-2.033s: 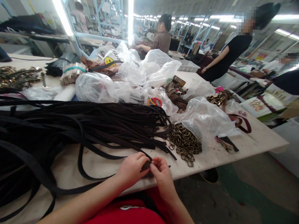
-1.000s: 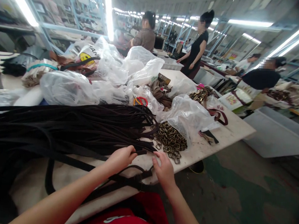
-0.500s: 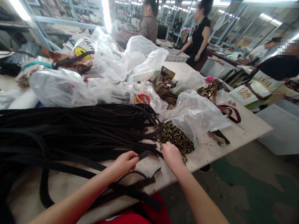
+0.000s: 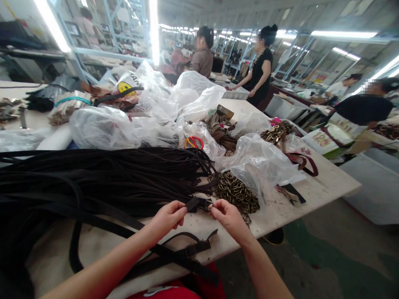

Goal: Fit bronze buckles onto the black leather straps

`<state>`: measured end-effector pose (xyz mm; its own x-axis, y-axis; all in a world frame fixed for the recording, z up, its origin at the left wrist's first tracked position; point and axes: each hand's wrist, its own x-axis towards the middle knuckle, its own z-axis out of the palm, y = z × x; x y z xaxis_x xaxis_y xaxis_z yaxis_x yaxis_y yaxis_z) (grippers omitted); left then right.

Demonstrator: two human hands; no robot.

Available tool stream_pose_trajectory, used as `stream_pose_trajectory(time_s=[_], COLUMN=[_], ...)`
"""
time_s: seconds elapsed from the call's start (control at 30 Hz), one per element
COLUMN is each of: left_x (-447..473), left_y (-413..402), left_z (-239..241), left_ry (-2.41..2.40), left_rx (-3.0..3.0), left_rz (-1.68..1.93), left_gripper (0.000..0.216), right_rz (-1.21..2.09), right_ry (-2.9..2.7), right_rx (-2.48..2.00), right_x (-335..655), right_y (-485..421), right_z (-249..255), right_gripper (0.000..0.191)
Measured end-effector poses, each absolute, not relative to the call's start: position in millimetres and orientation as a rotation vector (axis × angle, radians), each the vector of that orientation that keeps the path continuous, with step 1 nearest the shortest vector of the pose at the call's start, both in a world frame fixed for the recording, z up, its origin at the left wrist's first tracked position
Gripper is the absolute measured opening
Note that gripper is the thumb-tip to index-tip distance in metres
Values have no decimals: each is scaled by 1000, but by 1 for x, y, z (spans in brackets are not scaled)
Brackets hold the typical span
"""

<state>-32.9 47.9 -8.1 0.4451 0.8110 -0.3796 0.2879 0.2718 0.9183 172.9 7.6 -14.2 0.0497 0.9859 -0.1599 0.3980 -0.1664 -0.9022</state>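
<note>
My left hand [image 4: 170, 214] pinches a black strap [image 4: 193, 204] close to its end, which points right. In my right hand [image 4: 227, 215], thumb and fingertips are closed on a small metal buckle [image 4: 209, 203] held up at that end; whether the strap passes through it I cannot tell. Just behind my right hand lies a pile of brass-coloured metal buckles [image 4: 239, 191]. A thick bundle of black straps [image 4: 118, 172] stretches leftward across the table. Nearer to me, in front of my left hand, rests another strap with a buckle [image 4: 190, 251] on it.
Clear plastic bags [image 4: 103, 125] heap up behind the straps, with scissors [image 4: 193, 143] with red and orange handles among them. The pale table [image 4: 331, 185] ends at a right edge, beyond which stands a white bin [image 4: 378, 185]. Several people work farther back.
My right hand has come away from the buckle pile with a buckle between its fingers, now close to my left hand. The strap end has lifted slightly. The camera view has tilted up.
</note>
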Motion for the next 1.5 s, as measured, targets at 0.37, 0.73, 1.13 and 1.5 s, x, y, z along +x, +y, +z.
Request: stream_pose_trajectory(time_s=[0.37,0.73,1.13,1.5], left_x=[-52,-52,-54,-52], left_y=[36,29,32,26], left_z=[7,10,1,-7], left_ry=[1030,1041,1076,1080], left_rx=[1218,1277,1306,1496], left_rz=[436,341,463,374], left_gripper=[27,27,33,23], right_rz=[1876,1589,1587,1484], right_ry=[-624,-929,-542,-859], right_rx=[-1080,-1178,-1135,-1198], right_x=[109,108,104,99], right_y=[-17,-16,-18,-28], right_z=[-10,-17,-19,-18], right_gripper=[26,24,31,28])
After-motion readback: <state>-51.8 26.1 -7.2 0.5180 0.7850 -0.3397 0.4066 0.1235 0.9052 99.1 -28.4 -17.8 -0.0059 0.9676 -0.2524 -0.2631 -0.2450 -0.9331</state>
